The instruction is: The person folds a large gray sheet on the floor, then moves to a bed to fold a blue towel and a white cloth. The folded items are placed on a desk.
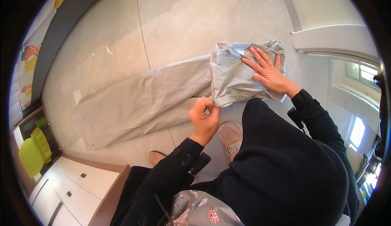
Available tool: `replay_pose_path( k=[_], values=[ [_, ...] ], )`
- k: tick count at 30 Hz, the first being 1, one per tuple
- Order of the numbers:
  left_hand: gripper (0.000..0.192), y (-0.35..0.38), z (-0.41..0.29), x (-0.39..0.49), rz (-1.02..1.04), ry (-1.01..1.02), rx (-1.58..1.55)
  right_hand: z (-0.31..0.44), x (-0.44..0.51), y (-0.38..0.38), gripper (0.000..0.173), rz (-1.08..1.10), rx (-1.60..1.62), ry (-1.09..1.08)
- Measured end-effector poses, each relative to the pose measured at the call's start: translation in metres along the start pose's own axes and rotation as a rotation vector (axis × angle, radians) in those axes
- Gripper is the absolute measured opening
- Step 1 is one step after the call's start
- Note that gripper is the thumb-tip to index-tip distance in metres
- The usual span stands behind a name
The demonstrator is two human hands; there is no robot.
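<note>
A long sheet of thin grey fabric lies on the tiled floor, its left part flat with creases. Its right end is folded over into a thicker, crumpled bundle, paler and shinier on the outside. My left hand pinches the near left corner of that bundle between thumb and fingers. My right hand lies palm down on the bundle's right side, fingers spread, pressing the cloth. A small white label shows near the right fingertips.
White drawers in a brown cabinet stand at the lower left, beside a green chair-like item. A dark-framed bed edge curves along the left. A white door-like panel is at the right. My slippers are near the cloth.
</note>
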State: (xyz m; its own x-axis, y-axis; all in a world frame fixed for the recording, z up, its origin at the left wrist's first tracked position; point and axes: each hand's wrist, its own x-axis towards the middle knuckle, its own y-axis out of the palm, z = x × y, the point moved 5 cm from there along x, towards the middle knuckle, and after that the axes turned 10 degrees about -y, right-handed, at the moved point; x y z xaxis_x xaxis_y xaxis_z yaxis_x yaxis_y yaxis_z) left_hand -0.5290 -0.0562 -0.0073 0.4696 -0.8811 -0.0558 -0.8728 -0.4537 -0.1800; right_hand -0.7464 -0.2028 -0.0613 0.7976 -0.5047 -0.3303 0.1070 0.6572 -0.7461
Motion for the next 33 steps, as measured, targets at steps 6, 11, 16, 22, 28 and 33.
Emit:
replay_pose_path(
  k=[6, 11, 16, 22, 28, 33],
  values=[
    [0.021, -0.009, 0.016, 0.001, 0.023, -0.099, -0.016, -0.004, 0.001, 0.002, 0.06, 0.031, 0.027, 0.018],
    [0.023, -0.008, 0.012, -0.002, 0.105, -0.202, -0.111, -0.005, 0.002, 0.004, 0.061, 0.026, 0.013, 0.017],
    [0.029, -0.01, 0.014, -0.002, 0.12, -0.25, -0.003, -0.006, 0.001, 0.005, 0.062, 0.028, -0.013, 0.015],
    [0.034, -0.011, 0.017, 0.006, 0.203, -0.242, 0.05, -0.006, 0.002, 0.005, 0.063, 0.027, -0.031, 0.022],
    [0.027, -0.008, 0.023, 0.014, 0.376, -0.295, 0.066, -0.007, 0.002, 0.006, 0.063, 0.016, -0.06, 0.01],
    [0.021, -0.011, 0.027, 0.017, 0.376, -0.261, 0.042, -0.009, 0.002, 0.008, 0.065, 0.01, -0.08, -0.001]
  ],
)
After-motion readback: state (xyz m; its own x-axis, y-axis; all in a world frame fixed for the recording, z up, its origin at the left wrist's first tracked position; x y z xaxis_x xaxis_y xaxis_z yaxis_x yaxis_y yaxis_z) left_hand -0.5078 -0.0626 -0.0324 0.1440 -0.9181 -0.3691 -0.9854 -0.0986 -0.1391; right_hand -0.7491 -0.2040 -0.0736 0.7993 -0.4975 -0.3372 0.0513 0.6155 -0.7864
